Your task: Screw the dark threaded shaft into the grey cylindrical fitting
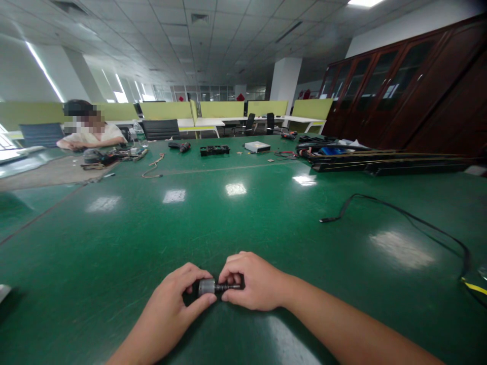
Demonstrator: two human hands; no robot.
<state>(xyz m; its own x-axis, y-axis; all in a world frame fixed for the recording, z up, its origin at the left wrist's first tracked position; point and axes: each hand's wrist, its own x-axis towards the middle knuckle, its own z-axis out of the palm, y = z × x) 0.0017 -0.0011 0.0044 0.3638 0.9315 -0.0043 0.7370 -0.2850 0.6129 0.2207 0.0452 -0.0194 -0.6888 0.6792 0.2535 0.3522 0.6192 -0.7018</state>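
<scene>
Low on the green table point(213, 218), both my hands hold one small part together. It is a short grey metal cylinder point(207, 286) with a thin dark shaft sticking out to the right. My left hand point(173, 306) pinches the cylinder end between thumb and fingers. My right hand point(251, 281) is closed around the shaft end, fingers curled over it. The part rests at or just above the table surface; I cannot tell which.
A black cable point(411, 220) loops across the table at the right. Long black rails point(384, 162) lie at the far right. Farther back are a black tray point(215, 149), a white box point(257, 146) and a dark tool point(180, 146). A seated person point(89, 133) works at the far left.
</scene>
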